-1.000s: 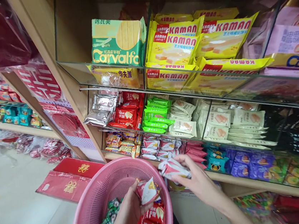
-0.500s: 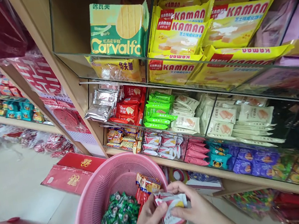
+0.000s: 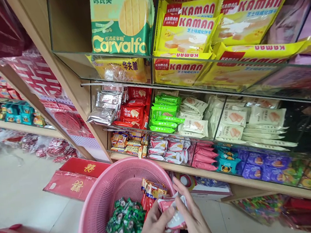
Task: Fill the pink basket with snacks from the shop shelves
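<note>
Right of the green Carvalfo pack [image 3: 121, 28], we see yellow KAMAN packs [image 3: 187, 34]; silver packets [image 3: 105, 109] sit below it, purple packets [image 3: 252, 171] to its lower right, flat red packs [image 3: 69, 184] to its lower left.

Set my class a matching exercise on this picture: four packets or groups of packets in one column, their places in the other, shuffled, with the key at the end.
Column one
1. Small green packets
2. Carvalfo packet
3. Silver packets
4. Small pink-and-white packet

Column two
A. On an upper shelf, next to yellow KAMAN packets
B. Held by the left hand and right hand
C. Inside the pink basket
D. In a shelf compartment, just left of red packets

Right pairs: 1-C, 2-A, 3-D, 4-B
</note>
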`<state>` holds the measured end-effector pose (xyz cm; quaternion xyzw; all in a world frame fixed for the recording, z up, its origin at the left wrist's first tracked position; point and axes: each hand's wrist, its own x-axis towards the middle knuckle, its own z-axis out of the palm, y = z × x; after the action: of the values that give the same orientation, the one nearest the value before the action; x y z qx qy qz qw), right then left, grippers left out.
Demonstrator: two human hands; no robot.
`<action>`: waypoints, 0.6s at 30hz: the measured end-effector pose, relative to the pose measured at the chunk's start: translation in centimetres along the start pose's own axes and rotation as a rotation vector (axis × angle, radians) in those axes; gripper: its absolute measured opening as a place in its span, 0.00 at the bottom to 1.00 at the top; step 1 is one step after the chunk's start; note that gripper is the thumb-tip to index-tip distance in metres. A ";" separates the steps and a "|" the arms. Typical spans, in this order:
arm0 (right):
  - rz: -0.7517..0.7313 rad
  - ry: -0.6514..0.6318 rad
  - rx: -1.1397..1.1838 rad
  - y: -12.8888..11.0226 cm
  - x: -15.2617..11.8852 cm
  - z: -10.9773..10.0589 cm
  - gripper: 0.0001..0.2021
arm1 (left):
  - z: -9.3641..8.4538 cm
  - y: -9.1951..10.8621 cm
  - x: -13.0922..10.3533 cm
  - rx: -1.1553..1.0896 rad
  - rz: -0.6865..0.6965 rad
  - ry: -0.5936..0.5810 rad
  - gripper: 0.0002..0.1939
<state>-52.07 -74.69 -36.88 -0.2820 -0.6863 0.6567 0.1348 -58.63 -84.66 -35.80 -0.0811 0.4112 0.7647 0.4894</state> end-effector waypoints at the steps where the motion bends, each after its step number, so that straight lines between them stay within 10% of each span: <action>1: 0.007 -0.005 0.003 0.0 0.0 0.2 0.28 | 0.0 0.0 -0.1 0.006 -0.015 0.009 0.20; 8: 0.001 0.024 0.130 -1.2 -0.1 1.7 0.32 | -2.3 5.0 -0.1 0.119 -0.002 -0.052 0.20; 13: 0.019 0.131 0.209 -0.8 0.3 1.2 0.28 | -7.2 11.1 3.1 0.337 0.064 0.005 0.16; 18: 0.020 0.116 0.202 2.2 0.9 -0.3 0.28 | -11.6 13.2 7.3 0.597 -0.032 0.029 0.13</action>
<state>-52.14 -74.03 -39.16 -0.3116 -0.6048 0.7063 0.1954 -76.29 -90.30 -39.88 0.0491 0.6233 0.6012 0.4977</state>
